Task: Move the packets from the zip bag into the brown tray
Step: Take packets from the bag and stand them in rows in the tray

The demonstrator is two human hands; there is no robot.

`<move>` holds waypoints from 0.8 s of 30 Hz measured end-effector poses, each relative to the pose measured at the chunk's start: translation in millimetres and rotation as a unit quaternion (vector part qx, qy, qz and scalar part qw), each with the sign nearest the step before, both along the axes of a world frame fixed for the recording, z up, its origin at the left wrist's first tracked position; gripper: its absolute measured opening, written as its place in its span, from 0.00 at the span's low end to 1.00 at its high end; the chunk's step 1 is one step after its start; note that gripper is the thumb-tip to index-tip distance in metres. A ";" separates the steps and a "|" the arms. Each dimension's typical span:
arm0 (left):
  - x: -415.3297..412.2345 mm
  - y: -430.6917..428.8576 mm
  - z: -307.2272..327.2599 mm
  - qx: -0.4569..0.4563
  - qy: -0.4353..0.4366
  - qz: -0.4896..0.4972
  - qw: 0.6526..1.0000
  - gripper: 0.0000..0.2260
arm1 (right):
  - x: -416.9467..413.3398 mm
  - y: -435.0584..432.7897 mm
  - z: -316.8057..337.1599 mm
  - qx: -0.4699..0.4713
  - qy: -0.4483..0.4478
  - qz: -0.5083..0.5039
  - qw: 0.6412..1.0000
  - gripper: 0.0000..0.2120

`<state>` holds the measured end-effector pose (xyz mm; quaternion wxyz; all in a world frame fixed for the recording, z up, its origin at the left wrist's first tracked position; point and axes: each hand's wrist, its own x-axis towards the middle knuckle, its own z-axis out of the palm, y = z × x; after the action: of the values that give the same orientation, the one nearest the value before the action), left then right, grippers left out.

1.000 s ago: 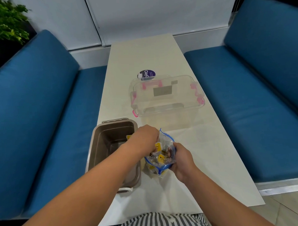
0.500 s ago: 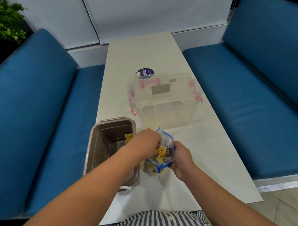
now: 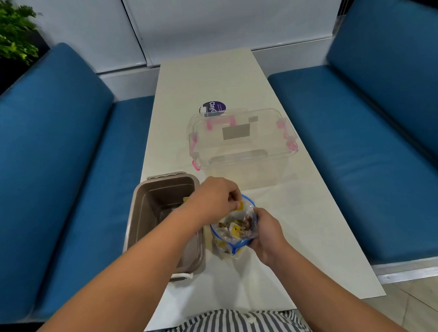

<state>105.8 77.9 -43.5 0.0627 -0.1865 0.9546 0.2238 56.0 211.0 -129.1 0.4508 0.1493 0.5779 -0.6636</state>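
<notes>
The zip bag [image 3: 225,242] sits open on the tabletop [image 3: 210,79] just right of the brown tray [image 3: 138,218], and the right hand [image 3: 267,235] grips its side. The left hand [image 3: 214,202] pinches a yellow packet [image 3: 240,206] at the bag's mouth, above the other packets [image 3: 236,230] inside.

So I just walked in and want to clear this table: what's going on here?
A person seated at the cream table is emptying a clear zip bag with a blue rim. Their right hand holds it open while the left hand pinches a small yellow packet at its mouth, beside the brown rectangular tray. More packets remain in the bag. A clear plastic box with pink latches stands behind, untouched.
</notes>
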 end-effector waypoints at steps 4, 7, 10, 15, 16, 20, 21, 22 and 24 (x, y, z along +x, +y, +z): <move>3.1 -8.5 25.3 0.020 0.049 0.026 0.998 0.04 | 1.0 -1.9 1.9 -0.001 -0.004 -0.007 1.000 0.16; 5.9 -13.9 44.5 0.029 0.073 0.038 0.996 0.03 | 2.0 -1.9 2.8 0.001 -0.003 -0.005 1.000 0.16; 12.1 -21.7 65.0 0.027 0.097 0.055 0.993 0.02 | 2.0 -0.9 3.8 0.001 -0.007 -0.007 1.000 0.15; 34.5 -43.4 91.8 -0.005 0.103 0.103 0.989 0.03 | 1.7 0.0 3.8 -0.001 -0.015 -0.010 1.000 0.13; 39.7 -48.5 93.1 -0.020 0.091 0.110 0.990 0.04 | 1.7 0.2 3.6 -0.001 -0.014 -0.010 1.000 0.13; 59.6 -64.6 80.1 -0.077 -0.002 0.118 0.990 0.05 | 1.4 0.6 3.5 -0.008 -0.006 0.003 1.000 0.13; 63.4 -66.8 72.9 -0.085 -0.030 0.110 0.990 0.05 | 1.6 0.3 3.0 -0.008 -0.008 0.004 1.000 0.12; 65.9 -68.5 64.0 -0.087 -0.060 0.101 0.989 0.06 | 1.7 -0.1 3.2 -0.008 -0.011 0.003 1.000 0.12; 68.7 -69.8 44.0 -0.079 -0.116 0.085 0.986 0.06 | 1.6 -0.9 2.2 -0.006 -0.011 0.000 1.000 0.11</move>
<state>174.5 8.1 0.5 0.1388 -0.2960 0.9361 0.1295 57.6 210.0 -126.9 0.4587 0.1538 0.5685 -0.6654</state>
